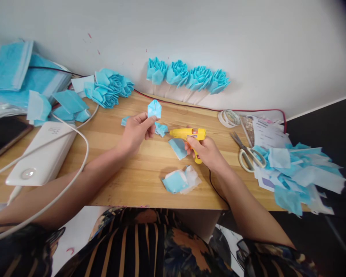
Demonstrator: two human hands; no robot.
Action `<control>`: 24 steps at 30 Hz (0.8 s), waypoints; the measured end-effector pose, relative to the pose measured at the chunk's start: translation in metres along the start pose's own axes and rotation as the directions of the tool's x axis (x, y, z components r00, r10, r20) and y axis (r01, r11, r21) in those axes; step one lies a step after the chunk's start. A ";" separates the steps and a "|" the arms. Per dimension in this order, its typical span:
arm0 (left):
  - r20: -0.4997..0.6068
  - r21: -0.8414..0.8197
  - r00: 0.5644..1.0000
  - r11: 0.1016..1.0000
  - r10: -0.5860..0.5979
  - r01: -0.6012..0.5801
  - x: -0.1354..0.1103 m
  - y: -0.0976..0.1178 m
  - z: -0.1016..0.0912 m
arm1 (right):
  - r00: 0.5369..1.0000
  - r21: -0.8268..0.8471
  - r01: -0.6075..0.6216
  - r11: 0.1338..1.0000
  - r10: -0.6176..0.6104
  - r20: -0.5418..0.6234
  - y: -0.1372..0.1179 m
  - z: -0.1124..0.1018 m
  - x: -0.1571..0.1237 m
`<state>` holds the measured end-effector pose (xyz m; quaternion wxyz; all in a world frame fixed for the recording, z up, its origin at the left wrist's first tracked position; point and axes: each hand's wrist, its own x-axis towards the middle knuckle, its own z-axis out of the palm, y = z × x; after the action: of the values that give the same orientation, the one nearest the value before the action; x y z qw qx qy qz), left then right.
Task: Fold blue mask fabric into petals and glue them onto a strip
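Between thumb and fingers, my left hand point(138, 129) pinches a small folded blue fabric petal point(154, 109), held upright above the table. My right hand point(204, 152) is wrapped round the grip of a yellow glue gun point(187, 134), whose nozzle points left. Just beyond the nozzle lies a small blue folded piece point(161, 129); whether they touch I cannot tell. Beneath the glue gun rests a flat blue piece point(178, 148). Nearer the front edge is a blue and white scrap point(181, 180).
Blue fabric flowers on sticks point(188, 77) lean against the wall, with more flowers point(108, 88) to their left. Scissors point(248, 152), a tape roll point(228, 118) and a scrap heap point(302, 169) lie right. A white power bank point(43, 154) and its cable point(86, 154) are left.
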<state>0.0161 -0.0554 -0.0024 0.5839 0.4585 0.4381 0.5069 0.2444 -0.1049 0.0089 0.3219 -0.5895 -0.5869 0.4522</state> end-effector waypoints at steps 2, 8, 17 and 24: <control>-0.005 0.003 1.000 1.000 0.002 -0.002 0.000 0.000 0.000 | 1.000 -0.011 -0.008 1.000 0.007 -0.015 -0.001 0.000 0.000; -0.007 -0.001 1.000 1.000 0.003 -0.003 -0.001 0.001 0.000 | 0.999 -0.033 -0.037 0.999 0.036 -0.032 0.000 0.001 0.001; -0.024 0.006 1.000 1.000 -0.004 0.004 -0.001 0.002 0.002 | 0.996 -0.052 -0.082 0.995 0.080 -0.049 -0.002 0.000 0.004; -0.017 -0.002 1.000 1.000 -0.014 0.014 -0.001 0.002 0.002 | 0.995 -0.070 -0.062 0.996 0.056 -0.081 -0.003 0.000 0.008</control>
<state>0.0172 -0.0563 0.0003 0.5841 0.4507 0.4458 0.5069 0.2426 -0.0963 0.0100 0.3097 -0.6355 -0.5719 0.4162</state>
